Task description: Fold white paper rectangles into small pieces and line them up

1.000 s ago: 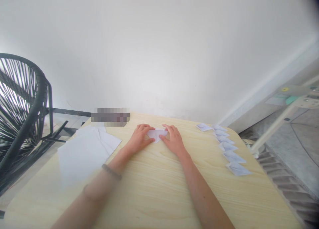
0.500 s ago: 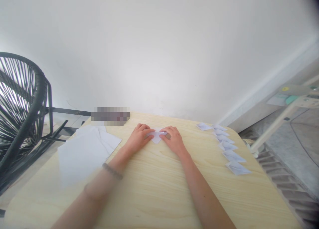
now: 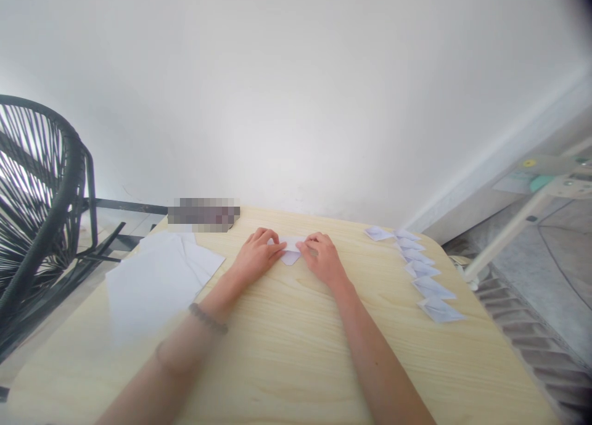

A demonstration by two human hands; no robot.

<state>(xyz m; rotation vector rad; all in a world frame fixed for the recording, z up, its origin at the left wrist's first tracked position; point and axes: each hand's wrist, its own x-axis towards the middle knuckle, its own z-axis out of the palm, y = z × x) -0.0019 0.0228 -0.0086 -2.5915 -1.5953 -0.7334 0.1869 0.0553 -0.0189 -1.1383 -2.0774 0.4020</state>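
A small white folded paper (image 3: 291, 250) lies on the light wooden table (image 3: 296, 351) near its far edge. My left hand (image 3: 257, 256) rests on the paper's left side, fingers curled over it. My right hand (image 3: 322, 256) presses on its right side, thumb and fingers pinching its upper edge. The two hands nearly meet over the paper, which is mostly hidden; only its middle and lower tip show.
A stack of white paper sheets (image 3: 157, 277) lies on the table's left. Several folded paper pieces (image 3: 423, 274) form a row along the right edge. A black wire chair (image 3: 37, 197) stands at the left. A white wall rises behind; floor and a pale frame lie right.
My hands have drawn closer together over the paper, covering more of it. The paper's visible part has shrunk to a narrow strip and tip.
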